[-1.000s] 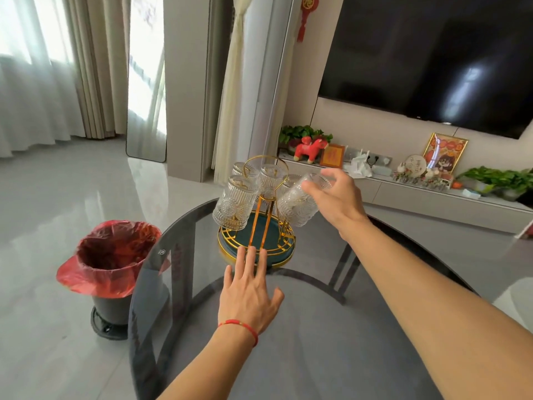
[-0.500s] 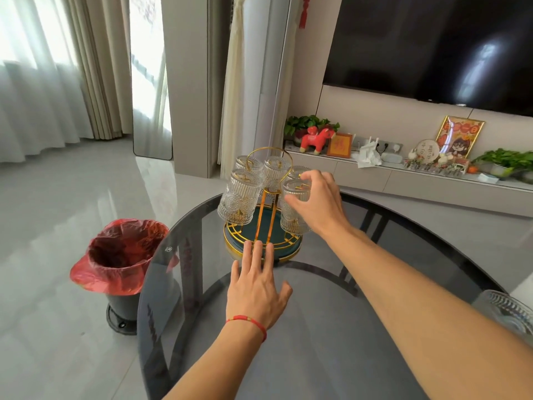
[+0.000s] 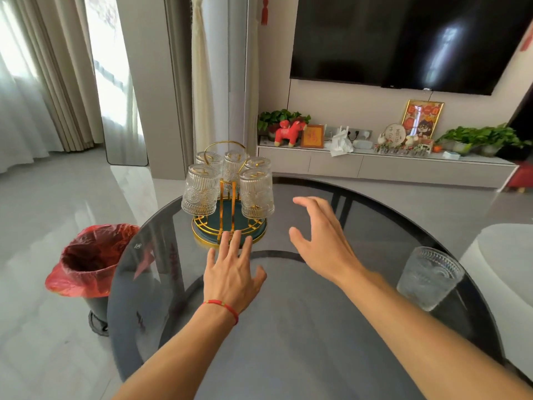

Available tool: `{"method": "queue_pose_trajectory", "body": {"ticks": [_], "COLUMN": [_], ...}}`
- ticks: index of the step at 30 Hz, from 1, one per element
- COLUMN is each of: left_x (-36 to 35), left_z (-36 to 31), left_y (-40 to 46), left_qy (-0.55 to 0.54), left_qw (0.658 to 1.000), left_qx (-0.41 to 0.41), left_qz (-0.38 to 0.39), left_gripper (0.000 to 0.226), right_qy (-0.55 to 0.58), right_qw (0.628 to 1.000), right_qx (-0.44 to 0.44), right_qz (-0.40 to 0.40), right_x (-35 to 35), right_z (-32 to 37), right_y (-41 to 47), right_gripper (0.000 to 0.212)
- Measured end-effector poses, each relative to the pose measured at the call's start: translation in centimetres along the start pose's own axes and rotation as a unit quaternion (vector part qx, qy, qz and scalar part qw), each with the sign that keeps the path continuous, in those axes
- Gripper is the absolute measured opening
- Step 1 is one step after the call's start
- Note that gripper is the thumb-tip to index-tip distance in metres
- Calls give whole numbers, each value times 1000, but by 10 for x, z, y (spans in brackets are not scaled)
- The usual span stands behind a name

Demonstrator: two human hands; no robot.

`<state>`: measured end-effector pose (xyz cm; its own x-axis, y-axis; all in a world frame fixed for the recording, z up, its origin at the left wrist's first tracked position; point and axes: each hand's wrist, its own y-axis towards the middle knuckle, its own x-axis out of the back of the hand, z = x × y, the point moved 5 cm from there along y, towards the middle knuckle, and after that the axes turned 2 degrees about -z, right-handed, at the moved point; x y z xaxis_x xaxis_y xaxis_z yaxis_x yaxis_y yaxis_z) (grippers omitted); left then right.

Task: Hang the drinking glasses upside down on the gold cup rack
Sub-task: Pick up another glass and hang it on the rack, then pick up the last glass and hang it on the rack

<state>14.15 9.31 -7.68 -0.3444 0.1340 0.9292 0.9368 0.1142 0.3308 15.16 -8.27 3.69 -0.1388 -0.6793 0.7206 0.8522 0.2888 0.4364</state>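
The left hand [image 3: 230, 277] lies flat, palm down, fingers spread forward, a red string around its wrist. Just beside it, the right hand [image 3: 323, 241] hovers open, fingers loosely curled, empty.

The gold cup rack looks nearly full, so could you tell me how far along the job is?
Done: five glasses hang upside down on the gold cup rack. In hand: nothing; the left hand rests by its base, the right hand is open. Left: one upright glass.

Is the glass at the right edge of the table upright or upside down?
Upright: the glass stands on the table, open rim up.
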Motion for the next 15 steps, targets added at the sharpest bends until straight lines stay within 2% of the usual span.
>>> {"method": "queue_pose_trajectory", "body": {"ticks": [2,5,10,13,15], "left_x": [4,10,27,33,35], "left_z": [-15,-57,-105,-126,-134], "left_y": [-6,-24,-56,-70,-77], "left_qy": [-30,-117,-240,-283,-311], "left_qw": [999,990,963,951,943], "left_qx": [-27,-82,-120,-116,-105], "left_qz": [-3,12,25,40,52], "left_gripper": [76,73,67,65,62], "right_qy": [0,-12,-23,14,77], "right_qw": [1000,996,956,916,897], "right_qx": [-12,-45,-120,-260,-334], "right_qz": [-10,-80,-266,-305,-281], "right_x": [10,45,119,142,142], "right_z": [-11,-34,-75,-120,-150], "right_y": [-28,-71,-104,-125,-139], "right_gripper": [50,44,40,61,83]}}
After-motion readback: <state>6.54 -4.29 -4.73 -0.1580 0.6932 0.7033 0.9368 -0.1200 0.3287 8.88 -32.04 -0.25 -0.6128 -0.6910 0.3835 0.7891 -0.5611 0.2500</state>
